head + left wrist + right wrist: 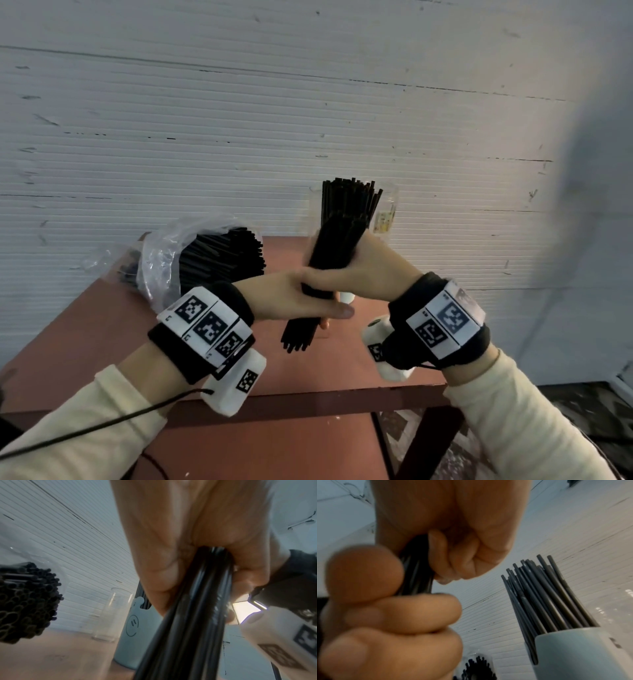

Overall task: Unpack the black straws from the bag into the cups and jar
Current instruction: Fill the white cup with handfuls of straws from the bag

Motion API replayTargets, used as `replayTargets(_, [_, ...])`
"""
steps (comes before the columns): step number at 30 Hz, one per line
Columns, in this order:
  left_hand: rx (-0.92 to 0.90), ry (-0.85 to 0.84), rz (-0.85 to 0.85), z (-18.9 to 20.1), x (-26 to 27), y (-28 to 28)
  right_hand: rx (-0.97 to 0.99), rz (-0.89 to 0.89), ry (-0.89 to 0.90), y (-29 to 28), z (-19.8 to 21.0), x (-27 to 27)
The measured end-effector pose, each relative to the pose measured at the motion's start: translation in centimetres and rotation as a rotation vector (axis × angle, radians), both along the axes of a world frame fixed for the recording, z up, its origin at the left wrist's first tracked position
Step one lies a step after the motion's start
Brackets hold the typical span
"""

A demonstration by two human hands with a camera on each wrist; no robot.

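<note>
Both hands hold one bundle of black straws [337, 240] upright above the table. My left hand [291, 303] grips it low down, and my right hand [363, 274] grips it just above. The wrist views show the same bundle [188, 622] running through my left hand [171, 534], and my right hand [453, 527] curled round it. The clear plastic bag [161, 260], still full of straws [219, 260], lies at the left. A pale blue cup [573, 655] has several straws [547, 595] standing in it. Behind the bundle stands a clear jar [387, 209].
The reddish-brown table [85, 335] is small, with its front edge [325, 397] close to me. A white ribbed wall [308, 102] stands right behind it. An empty clear glass [111, 615] stands left of the smiley-face cup [132, 628]. Patterned floor [582, 411] lies at the right.
</note>
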State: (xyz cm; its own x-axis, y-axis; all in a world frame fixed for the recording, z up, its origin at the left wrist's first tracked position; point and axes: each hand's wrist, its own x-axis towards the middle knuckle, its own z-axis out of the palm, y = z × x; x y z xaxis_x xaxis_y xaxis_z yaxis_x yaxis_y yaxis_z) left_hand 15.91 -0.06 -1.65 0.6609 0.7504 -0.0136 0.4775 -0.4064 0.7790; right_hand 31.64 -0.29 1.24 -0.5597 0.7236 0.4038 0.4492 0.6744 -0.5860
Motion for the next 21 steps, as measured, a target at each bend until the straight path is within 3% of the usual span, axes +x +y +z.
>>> replayTargets(3, [0.005,-0.11,0.088,-0.3,0.3,1.1,0.003,-0.046,0.147,0.9,1.3,1.7])
replayTargets(6, [0.035,-0.265,0.3,-0.1,0.4,2.8,0.066,-0.129,0.309,2.2,3.7,4.0])
replayTargets(10, [0.042,-0.222,0.462,-0.8,1.6,6.1,0.145,-0.229,0.41,4.0,5.9,6.1])
replayTargets(13, [-0.032,-0.219,0.404,-1.3,2.7,8.9,0.174,-0.254,0.363,5.0,6.4,6.5])
replayTargets(21, [-0.018,-0.238,0.211,-1.5,3.4,12.6,0.147,-0.178,0.253,6.6,6.8,6.1])
